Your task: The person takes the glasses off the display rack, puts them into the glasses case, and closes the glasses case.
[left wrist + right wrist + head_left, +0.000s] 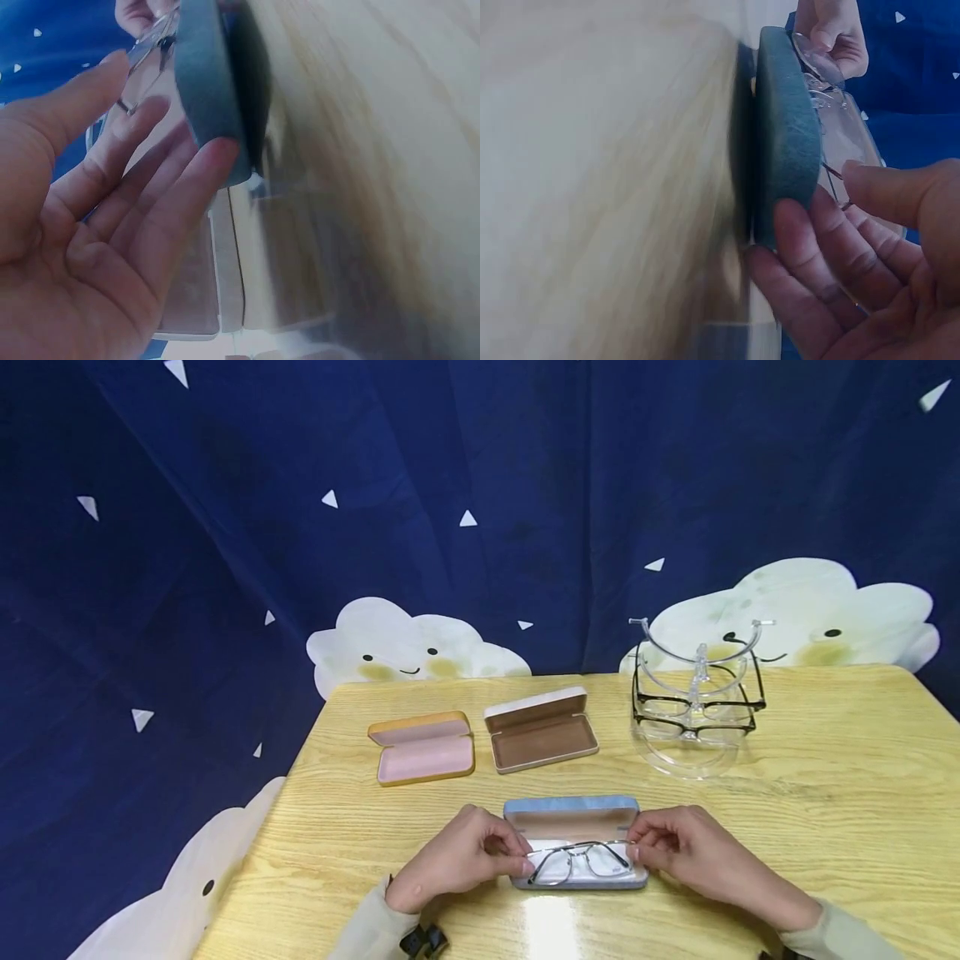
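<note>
A pair of thin metal-framed eyeglasses [578,853] lies over the open blue glasses case [572,803] in the middle front of the head view. Inside the case is a white cloth [579,877]. My left hand [467,857] pinches the left end of the glasses between thumb and fingers. At the other end, my right hand [693,853] pinches the frame. Both wrist views show the blue-green outside of the case, with fingertips of the left hand [112,202] and the right hand [877,262] against its ends.
Behind the blue case stand an open orange case [426,758] with pink lining and an open white case [543,743] with brown lining. Farther right, a clear display stand [693,768] carries black-framed glasses [690,727]. A dark blue curtain [480,460] hangs behind the wooden table [840,827].
</note>
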The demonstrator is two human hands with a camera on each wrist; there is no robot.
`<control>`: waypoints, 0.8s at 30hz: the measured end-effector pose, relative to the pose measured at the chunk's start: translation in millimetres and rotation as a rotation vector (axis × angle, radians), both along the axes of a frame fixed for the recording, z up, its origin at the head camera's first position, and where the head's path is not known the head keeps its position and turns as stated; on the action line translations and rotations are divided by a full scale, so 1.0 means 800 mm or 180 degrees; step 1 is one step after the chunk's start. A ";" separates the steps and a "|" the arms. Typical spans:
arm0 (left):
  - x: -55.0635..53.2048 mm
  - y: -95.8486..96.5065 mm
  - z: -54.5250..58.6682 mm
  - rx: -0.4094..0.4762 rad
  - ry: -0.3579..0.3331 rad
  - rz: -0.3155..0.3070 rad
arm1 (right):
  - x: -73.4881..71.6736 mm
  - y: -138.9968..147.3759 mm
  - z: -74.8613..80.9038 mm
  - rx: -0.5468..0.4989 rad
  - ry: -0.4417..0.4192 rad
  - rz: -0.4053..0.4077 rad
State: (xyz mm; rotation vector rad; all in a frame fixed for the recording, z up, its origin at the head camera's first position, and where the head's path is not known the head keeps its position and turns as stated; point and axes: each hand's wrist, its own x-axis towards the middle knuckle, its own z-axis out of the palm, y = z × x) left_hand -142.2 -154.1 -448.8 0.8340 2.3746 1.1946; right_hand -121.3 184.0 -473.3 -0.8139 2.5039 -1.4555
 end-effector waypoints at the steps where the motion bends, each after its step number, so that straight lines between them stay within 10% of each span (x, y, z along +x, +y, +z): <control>1: -0.002 0.000 -0.001 0.0028 -0.0007 0.0027 | -0.002 0.000 0.000 0.0008 0.0027 -0.0018; 24: -0.055 0.010 -0.013 0.0172 0.0070 0.0596 | -0.063 -0.007 0.009 0.0242 -0.0208 -0.0413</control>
